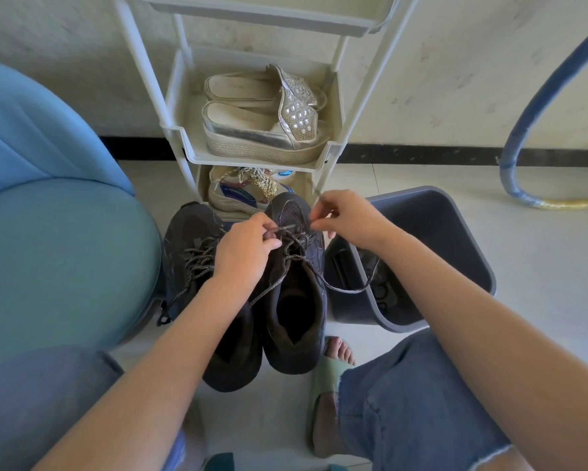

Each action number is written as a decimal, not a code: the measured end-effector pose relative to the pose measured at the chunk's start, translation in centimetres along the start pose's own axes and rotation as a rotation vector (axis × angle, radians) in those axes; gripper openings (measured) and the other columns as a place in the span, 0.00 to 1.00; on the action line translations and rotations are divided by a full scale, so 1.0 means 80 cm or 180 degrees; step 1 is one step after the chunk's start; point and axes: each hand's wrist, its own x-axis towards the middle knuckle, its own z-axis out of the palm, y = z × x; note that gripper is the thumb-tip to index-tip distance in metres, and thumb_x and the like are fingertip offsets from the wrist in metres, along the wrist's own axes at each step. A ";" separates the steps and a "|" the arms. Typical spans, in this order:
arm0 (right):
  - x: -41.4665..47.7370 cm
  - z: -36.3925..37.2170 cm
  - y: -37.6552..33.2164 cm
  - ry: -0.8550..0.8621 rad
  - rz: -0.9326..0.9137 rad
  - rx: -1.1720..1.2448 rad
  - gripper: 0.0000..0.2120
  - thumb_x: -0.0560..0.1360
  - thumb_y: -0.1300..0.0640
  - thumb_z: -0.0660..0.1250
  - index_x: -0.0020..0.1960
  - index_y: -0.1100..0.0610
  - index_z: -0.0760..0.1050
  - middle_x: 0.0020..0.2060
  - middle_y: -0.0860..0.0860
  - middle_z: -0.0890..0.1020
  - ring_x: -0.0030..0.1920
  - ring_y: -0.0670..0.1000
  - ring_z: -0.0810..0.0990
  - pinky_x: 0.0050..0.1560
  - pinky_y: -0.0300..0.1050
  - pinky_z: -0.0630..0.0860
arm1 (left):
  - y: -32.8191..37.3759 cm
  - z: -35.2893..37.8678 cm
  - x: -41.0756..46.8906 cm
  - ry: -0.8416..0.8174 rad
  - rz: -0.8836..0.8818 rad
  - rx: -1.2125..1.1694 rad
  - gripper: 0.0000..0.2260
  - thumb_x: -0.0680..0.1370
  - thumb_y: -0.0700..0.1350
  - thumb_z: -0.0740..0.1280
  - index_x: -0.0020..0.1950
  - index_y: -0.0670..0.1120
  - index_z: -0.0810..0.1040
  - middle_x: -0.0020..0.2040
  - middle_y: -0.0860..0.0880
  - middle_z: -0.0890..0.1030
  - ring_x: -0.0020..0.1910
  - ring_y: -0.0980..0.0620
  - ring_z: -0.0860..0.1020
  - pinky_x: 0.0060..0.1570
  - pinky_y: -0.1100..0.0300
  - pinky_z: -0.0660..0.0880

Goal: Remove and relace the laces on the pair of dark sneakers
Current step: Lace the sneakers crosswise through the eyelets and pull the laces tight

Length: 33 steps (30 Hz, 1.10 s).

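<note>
left hand (243, 248): over the eyelets of the right-side sneaker, fingers curled, thumb and forefinger pinching a lace strand
right hand (348, 217): above that shoe's toe end, fingers narrow, pinching another bit of the lace; a tip sticks up above the knuckles
right-side sneaker (296, 311): dark, on the floor (540, 266), toe pointing at the shoe rack, only partly laced near the front
lace (335, 287): speckled grey, a slack loop hangs off to the right and over the bin rim
left-side sneaker (187, 232): touching its mate, laces in, heel hidden under the left forearm
shoe rack (183, 141): white, against the wall, just beyond the toes
platform sandals (251, 130): jewelled pair on the middle shelf
pale sneaker (231, 195): bottom shelf, glittery laces
bin (455, 229): grey, tipped toward the camera, right of the shoes
seat (48, 232): blue cushion, far left
hose (537, 100): blue, curved along the wall at right
foot (331, 372): in a green slide, near the right-side sneaker's heel
</note>
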 end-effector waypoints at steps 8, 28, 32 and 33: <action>-0.014 0.016 0.003 -0.0685 -0.0155 -0.0282 0.07 0.72 0.65 0.71 0.49 0.57 0.83 0.38 0.40 0.78 0.38 0.36 0.75 0.41 0.24 0.66 | -0.001 -0.004 -0.011 -0.0386 0.0434 0.0233 0.07 0.77 0.46 0.67 0.52 0.53 0.82 0.49 0.52 0.79 0.51 0.49 0.76 0.48 0.55 0.72; -0.005 0.023 0.016 -0.0840 -0.0343 -0.0164 0.05 0.72 0.63 0.72 0.48 0.58 0.81 0.38 0.45 0.80 0.37 0.37 0.75 0.45 0.27 0.69 | -0.012 0.006 0.002 -0.0533 0.0736 0.0381 0.08 0.79 0.49 0.64 0.55 0.51 0.80 0.51 0.51 0.76 0.53 0.49 0.75 0.46 0.56 0.68; -0.003 0.023 0.018 -0.0817 -0.0352 -0.0195 0.05 0.72 0.65 0.72 0.48 0.59 0.81 0.37 0.45 0.80 0.36 0.35 0.75 0.43 0.26 0.68 | -0.012 0.007 0.000 -0.0425 0.0663 0.0111 0.07 0.79 0.48 0.64 0.52 0.50 0.80 0.50 0.51 0.76 0.50 0.50 0.75 0.45 0.57 0.67; -0.003 0.024 0.018 -0.0796 -0.0349 -0.0211 0.05 0.72 0.65 0.72 0.47 0.59 0.81 0.37 0.45 0.80 0.36 0.37 0.75 0.44 0.27 0.69 | -0.012 0.007 0.000 -0.0449 0.0662 0.0116 0.07 0.79 0.48 0.63 0.52 0.50 0.79 0.50 0.51 0.76 0.49 0.50 0.75 0.45 0.57 0.67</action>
